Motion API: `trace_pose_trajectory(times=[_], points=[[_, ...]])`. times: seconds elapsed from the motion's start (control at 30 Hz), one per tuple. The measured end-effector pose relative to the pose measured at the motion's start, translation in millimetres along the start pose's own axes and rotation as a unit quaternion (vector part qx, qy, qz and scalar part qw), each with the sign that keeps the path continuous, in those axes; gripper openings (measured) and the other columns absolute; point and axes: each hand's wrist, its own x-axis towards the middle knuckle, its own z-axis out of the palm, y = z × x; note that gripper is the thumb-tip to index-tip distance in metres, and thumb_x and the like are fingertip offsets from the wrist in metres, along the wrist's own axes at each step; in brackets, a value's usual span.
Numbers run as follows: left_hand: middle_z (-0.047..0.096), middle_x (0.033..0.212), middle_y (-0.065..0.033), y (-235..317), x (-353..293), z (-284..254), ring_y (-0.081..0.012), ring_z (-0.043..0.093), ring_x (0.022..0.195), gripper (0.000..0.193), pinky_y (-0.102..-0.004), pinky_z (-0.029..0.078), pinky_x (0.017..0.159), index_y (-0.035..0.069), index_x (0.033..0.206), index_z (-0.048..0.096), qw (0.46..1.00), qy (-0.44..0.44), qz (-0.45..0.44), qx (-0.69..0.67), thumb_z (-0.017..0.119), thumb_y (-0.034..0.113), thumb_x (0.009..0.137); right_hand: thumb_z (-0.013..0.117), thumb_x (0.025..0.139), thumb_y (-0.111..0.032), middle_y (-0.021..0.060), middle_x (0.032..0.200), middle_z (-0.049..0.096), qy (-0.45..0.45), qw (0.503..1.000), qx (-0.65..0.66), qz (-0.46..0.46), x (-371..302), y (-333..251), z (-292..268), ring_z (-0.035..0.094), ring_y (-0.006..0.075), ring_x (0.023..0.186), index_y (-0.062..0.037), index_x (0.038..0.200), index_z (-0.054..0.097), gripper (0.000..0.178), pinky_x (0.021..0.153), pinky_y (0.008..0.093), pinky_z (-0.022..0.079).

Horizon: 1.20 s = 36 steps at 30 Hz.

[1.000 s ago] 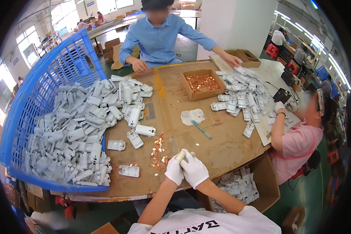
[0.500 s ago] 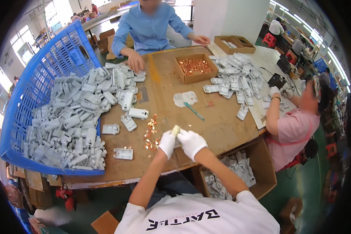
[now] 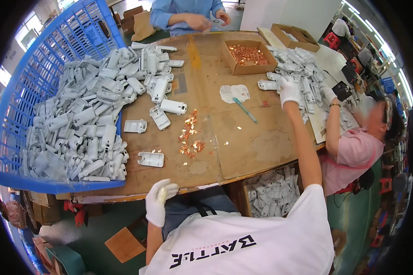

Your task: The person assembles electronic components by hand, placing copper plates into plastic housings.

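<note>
My left hand [image 3: 159, 201], in a white glove with a yellowish covering on the thumb, is held in front of the table's near edge. Its fingers are loosely bent and apart, and nothing shows in them. My right hand [image 3: 289, 93], also gloved, reaches far over the table to a heap of white plastic casings [image 3: 307, 75]. Its fingertips are at the heap's left edge, beside one casing [image 3: 267, 85]; the hand hides whether they grip it. On the near left part of the table lie a single open casing [image 3: 151, 159] and small copper-coloured metal pieces [image 3: 188, 135].
A blue crate [image 3: 55, 185] heaped with casings stands at the left. Farther back is a cardboard box [image 3: 250, 68] of copper pieces. A teal pen [image 3: 245, 110] lies mid-table. One co-worker [image 3: 353, 146] works at the right, another [image 3: 183, 18] across. Below the edge, a box holds casings [image 3: 273, 192].
My hands were together over the near edge and have parted. The right stretched forward and right to the heap; the left drew back and left. The co-worker across lifted a hand from the casings.
</note>
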Motion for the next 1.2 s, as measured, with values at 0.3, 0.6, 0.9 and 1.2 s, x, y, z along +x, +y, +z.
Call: trace_pose_trajectory(times=[0.3,0.6,0.9,1.2], points=[[0.069,0.099,-0.0158,31,35,-6,-0.0277,0.067,0.092,0.019,-0.0320,0.051,0.084,0.003,0.110,0.063,0.945,0.114,0.166,0.258,0.053,0.006,0.093,0.066,0.072,-0.010,0.0117,0.104,0.064,0.013,0.966,0.034,-0.257,19,-122,3,0.060,0.0309,0.101,-0.0089,0.100,0.065,0.028,0.089,0.0416,0.048],[0.057,0.109,-0.0172,92,202,44,-0.0316,0.062,0.101,0.048,-0.0425,0.054,0.080,0.007,0.129,0.044,0.712,0.212,0.009,0.669,0.063,0.025,0.089,0.060,0.077,-0.010,0.0037,0.091,0.060,-0.099,0.816,0.221,-0.524,-31,-248,67,0.060,0.0245,0.085,-0.0131,0.085,0.062,0.009,0.077,0.0352,0.051],[0.063,0.111,-0.0159,68,256,35,-0.0306,0.068,0.098,0.018,-0.0406,0.057,0.080,0.004,0.109,0.057,0.737,0.173,-0.013,0.653,0.051,0.012,0.094,0.060,0.081,-0.011,0.0092,0.095,0.064,-0.209,0.792,0.069,-0.570,-15,-265,61,0.065,0.0272,0.088,-0.0091,0.090,0.066,0.011,0.080,0.0387,0.054],[0.065,0.100,-0.0240,62,224,0,-0.0408,0.062,0.096,0.027,-0.0478,0.049,0.085,0.002,0.099,0.065,0.834,0.180,0.135,0.504,0.057,0.025,0.087,0.062,0.083,-0.008,0.0179,0.109,0.063,-0.313,0.862,0.051,-0.396,-13,-264,46,0.064,0.0355,0.102,-0.0027,0.103,0.061,0.020,0.087,0.0422,0.053]])
